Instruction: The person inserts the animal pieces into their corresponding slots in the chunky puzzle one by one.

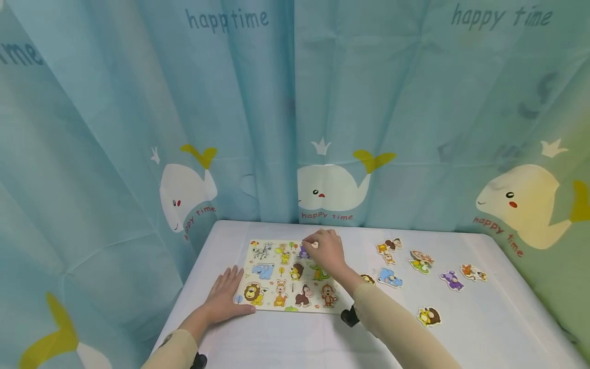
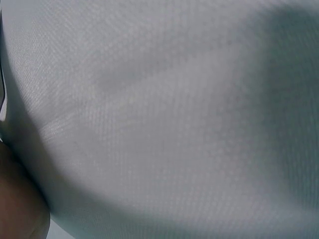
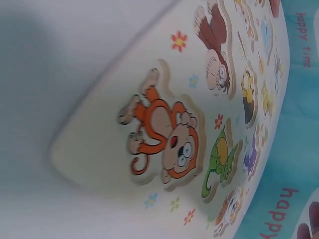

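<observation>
A pale animal puzzle board (image 1: 274,272) lies on the table, with shaped recesses picturing animals. My left hand (image 1: 226,294) rests at the board's left edge, fingers straight, thumb along its near corner. Over the board's top right, my right hand (image 1: 328,251) bends its fingers down beside the purple hippo picture (image 1: 303,252). A small pale patch shows under those fingers; I cannot tell whether they pinch a piece. In the right wrist view, the monkey recess (image 3: 164,132) is nearest, and right-hand fingertips (image 3: 314,216) show at the edge. The left wrist view is mostly blurred pale cloth.
Loose animal pieces lie right of the board: a blue elephant (image 1: 390,277), a purple hippo piece (image 1: 451,280), a tiger (image 1: 473,272), and a hedgehog and giraffe together (image 1: 429,316). Others overlap near a crocodile (image 1: 420,265). A whale-print curtain (image 1: 276,113) hangs behind the white table (image 1: 295,335).
</observation>
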The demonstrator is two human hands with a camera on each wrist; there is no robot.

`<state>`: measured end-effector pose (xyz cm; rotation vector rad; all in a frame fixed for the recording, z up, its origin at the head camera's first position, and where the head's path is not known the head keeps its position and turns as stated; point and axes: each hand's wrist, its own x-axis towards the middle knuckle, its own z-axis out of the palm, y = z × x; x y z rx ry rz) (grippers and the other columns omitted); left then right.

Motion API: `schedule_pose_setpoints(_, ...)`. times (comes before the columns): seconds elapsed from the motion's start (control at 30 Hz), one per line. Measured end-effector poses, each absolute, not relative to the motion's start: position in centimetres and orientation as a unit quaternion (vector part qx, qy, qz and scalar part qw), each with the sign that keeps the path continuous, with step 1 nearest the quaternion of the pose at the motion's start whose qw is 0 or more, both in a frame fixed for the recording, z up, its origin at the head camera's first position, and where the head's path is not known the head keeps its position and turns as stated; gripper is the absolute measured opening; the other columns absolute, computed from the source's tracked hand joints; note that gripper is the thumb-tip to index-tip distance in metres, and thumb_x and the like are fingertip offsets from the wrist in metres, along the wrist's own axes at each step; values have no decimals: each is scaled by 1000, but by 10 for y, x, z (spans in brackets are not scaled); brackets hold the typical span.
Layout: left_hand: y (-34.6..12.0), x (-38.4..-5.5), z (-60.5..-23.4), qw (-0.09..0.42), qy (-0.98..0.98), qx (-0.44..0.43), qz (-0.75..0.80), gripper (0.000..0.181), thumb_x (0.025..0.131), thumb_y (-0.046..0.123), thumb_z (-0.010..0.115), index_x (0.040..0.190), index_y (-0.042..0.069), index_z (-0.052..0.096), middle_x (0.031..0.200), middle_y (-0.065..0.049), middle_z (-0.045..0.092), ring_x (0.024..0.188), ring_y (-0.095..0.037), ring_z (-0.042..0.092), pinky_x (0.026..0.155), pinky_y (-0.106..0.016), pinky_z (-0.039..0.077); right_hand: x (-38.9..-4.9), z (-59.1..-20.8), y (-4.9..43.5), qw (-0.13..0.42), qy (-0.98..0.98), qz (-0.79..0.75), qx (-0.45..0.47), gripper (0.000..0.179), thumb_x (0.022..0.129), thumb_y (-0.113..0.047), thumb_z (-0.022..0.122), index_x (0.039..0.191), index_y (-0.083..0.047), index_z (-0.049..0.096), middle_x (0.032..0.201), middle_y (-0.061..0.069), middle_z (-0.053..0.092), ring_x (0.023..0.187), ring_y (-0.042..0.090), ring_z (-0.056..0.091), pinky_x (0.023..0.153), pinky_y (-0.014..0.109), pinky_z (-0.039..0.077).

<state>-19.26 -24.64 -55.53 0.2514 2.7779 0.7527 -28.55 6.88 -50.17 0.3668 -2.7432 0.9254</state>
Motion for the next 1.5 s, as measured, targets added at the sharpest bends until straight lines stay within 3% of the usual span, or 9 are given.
schedule_pose_setpoints(0.43, -247, -192, -556, 124, 955, 87, 256, 125, 75, 66, 79, 161, -2, 20, 168, -24, 10, 155, -43, 0, 125, -57, 0, -256, -498, 102, 117, -930, 323, 130, 15, 95, -30, 73, 95, -18, 82, 101, -2, 71, 109, 26, 56, 93, 50, 45)
schedule_pose_setpoints(0.87, -246, -193, -553, 130, 953, 90, 260, 125, 75, 67, 78, 161, -2, 19, 169, -24, 9, 155, -43, -1, 125, -57, -1, -243, -502, 164, 137, -937, 305, 101, 12, 94, -26, 75, 95, -17, 83, 99, -1, 73, 102, 27, 58, 85, 48, 47)
schedule_pose_setpoints(1.13, -248, -193, -557, 125, 953, 93, 260, 126, 75, 68, 78, 161, -3, 20, 168, -25, 8, 155, -44, -1, 124, -59, -1, -233, -510, 197, 125, -943, 297, 83, 14, 96, -25, 72, 98, -15, 82, 102, 2, 73, 111, 31, 60, 101, 60, 42)
schedule_pose_setpoints(1.33, -248, -193, -558, 123, 953, 94, 261, 125, 75, 67, 78, 161, -3, 19, 168, -26, 8, 154, -45, 1, 124, -59, 0, -226, -513, 226, 138, -945, 289, 69, 13, 94, -22, 74, 98, -12, 82, 102, 5, 75, 102, 31, 60, 84, 51, 47)
schedule_pose_setpoints(1.4, -248, -193, -558, 124, 953, 93, 260, 126, 75, 67, 78, 161, -3, 19, 168, -26, 7, 154, -45, 0, 124, -59, -1, -223, -514, 235, 142, -944, 291, 66, 13, 95, -22, 73, 98, -12, 82, 101, 4, 74, 100, 31, 60, 83, 50, 47)
schedule_pose_setpoints(1.5, -248, -193, -557, 126, 954, 92, 257, 126, 75, 68, 78, 161, -2, 19, 168, -25, 7, 155, -44, -1, 124, -58, -1, -220, -515, 247, 146, -942, 296, 60, 15, 95, -21, 73, 98, -10, 82, 100, 7, 74, 102, 34, 62, 91, 54, 46)
